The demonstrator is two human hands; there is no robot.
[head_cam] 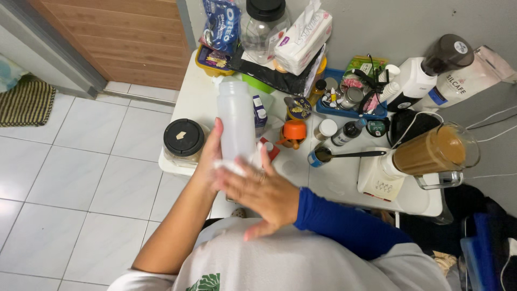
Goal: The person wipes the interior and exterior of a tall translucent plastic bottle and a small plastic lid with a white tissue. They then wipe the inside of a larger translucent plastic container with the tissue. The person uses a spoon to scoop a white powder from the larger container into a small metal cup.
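Observation:
My left hand point(207, 156) grips the lower part of a tall translucent white plastic bottle point(235, 116), held upright above the table's near edge. My right hand point(262, 193), in a blue sleeve, lies flat against the bottle's base with a crumpled white tissue point(237, 164) pressed between palm and bottle. A ring shows on one finger of the right hand.
The white table point(344, 180) carries a blender with brown liquid point(431, 153), a black-lidded jar point(183, 139), an orange-capped bottle point(294, 132), a small can with a black spoon point(322, 156), a tissue pack point(302, 37) and a blue tray of small items point(350, 97). White tiled floor point(81, 178) lies to the left.

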